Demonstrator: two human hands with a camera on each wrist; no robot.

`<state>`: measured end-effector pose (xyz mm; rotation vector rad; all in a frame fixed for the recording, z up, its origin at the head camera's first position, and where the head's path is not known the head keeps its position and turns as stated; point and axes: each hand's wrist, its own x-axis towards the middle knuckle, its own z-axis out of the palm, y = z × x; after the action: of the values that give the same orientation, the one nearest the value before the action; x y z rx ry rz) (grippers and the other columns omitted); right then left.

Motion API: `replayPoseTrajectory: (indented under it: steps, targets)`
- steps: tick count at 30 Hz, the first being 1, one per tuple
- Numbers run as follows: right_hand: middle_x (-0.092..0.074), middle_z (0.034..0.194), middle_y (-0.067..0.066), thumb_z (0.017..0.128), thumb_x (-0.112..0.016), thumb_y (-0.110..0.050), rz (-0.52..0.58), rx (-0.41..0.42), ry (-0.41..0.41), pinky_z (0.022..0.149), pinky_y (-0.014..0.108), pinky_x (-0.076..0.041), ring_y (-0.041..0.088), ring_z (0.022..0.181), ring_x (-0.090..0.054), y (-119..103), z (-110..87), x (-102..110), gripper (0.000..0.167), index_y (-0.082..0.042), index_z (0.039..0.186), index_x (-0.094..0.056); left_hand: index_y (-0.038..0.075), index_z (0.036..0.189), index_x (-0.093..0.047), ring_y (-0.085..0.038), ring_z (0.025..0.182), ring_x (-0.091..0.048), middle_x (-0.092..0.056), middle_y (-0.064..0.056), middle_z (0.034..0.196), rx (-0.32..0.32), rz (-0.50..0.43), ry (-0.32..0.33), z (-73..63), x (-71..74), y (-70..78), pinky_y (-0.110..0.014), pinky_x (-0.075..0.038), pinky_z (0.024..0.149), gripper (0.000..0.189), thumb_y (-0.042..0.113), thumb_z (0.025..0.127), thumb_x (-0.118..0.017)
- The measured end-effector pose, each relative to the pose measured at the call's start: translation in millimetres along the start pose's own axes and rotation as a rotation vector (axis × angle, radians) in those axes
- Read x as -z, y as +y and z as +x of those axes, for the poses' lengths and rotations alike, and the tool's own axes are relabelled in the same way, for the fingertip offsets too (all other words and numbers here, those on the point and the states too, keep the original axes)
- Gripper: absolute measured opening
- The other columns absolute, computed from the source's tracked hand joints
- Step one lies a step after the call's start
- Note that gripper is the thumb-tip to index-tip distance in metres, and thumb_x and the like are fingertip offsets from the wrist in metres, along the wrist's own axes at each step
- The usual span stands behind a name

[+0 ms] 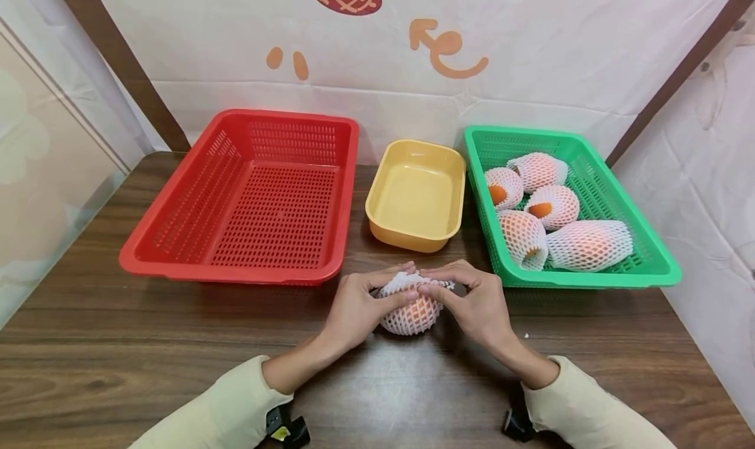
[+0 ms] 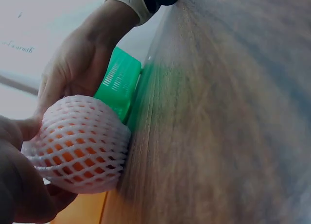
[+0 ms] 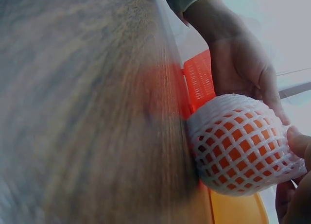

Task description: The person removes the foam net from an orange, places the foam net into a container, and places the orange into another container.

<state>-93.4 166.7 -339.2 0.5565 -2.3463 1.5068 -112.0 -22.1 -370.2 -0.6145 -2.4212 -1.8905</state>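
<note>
An orange fruit in a white foam net [image 1: 411,310] sits on the table in front of the person, its orange skin showing through the mesh. The left hand [image 1: 357,305] pinches the net near its top from the left, thumb across the near face. From the right, the right hand [image 1: 480,305] pinches the net's upper edge between thumb and fingers, the thumbs close together. In the left wrist view the netted fruit [image 2: 80,146] rests against the wooden table. The right wrist view shows the net [image 3: 240,146] covering most of the fruit, gathered at the thumbs.
Behind the left hand stands a red perforated basket [image 1: 345,239] with nothing in it. A small yellow tub [image 1: 407,239] is in the middle. At the right, a green basket [image 1: 649,259] holds several net-wrapped orange fruits [image 1: 590,244]. A white printed cloth [image 1: 236,62] hangs behind the table.
</note>
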Motion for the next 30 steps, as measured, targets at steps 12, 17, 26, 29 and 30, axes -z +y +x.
replayPoseTrajectory:
  steps: [12,17,26,29,30]
  targets:
    - [-0.057,0.12,0.02,0.082,-0.069,0.008,0.228,-0.116,-0.104,0.089,0.029,-0.045,0.026,0.111,-0.053,18,-6.4,-3,0.04,0.008,0.121,-0.058,-0.005,0.106,-0.07,-0.019,0.107,-0.063,-0.069,-0.011,0.107,0.026,-0.124,0.173,-6.6,-5.3,22.7,-0.028,-0.046,0.093,0.029,0.004,0.079,-0.076]
    - [-0.063,0.114,0.016,0.079,-0.074,0.005,0.2,-0.104,-0.071,0.093,0.032,-0.046,0.024,0.11,-0.056,20,-8.2,-8,0.034,0.006,0.112,-0.065,-0.008,0.101,-0.07,-0.025,0.107,-0.063,-0.069,-0.017,0.104,0.015,-0.203,0.227,-9.2,-7.4,23.0,-0.029,-0.047,0.092,0.023,-0.001,0.079,-0.074]
    - [-0.069,0.087,0.014,0.076,-0.077,0.006,0.151,-0.059,0.091,0.076,0.023,-0.05,0.017,0.086,-0.062,17,-8.1,-9,0.014,0.005,0.089,-0.073,0.007,0.107,-0.072,-0.014,0.104,-0.063,-0.07,-0.001,0.106,0.003,-0.196,0.178,-5.4,-11.6,-6.2,-0.033,-0.049,0.089,0.03,0.016,0.079,-0.078]
    - [-0.067,0.081,0.012,0.076,-0.077,0.005,0.15,-0.092,0.114,0.072,0.022,-0.05,0.012,0.08,-0.062,16,-7.5,-9,0.012,0.005,0.087,-0.072,0.012,0.113,-0.07,-0.015,0.101,-0.062,-0.069,0.003,0.106,0.016,-0.114,0.126,-5.1,-8.9,-6.8,-0.036,-0.05,0.085,0.038,0.023,0.078,-0.08]
    - [-0.067,0.081,0.012,0.076,-0.077,0.005,0.155,-0.099,0.113,0.072,0.022,-0.05,0.011,0.079,-0.062,16,-7.3,-8,0.011,0.005,0.086,-0.072,0.012,0.115,-0.069,-0.015,0.1,-0.062,-0.069,0.003,0.107,0.017,-0.096,0.106,-5.0,-8.0,-6.4,-0.037,-0.049,0.086,0.04,0.023,0.078,-0.08]
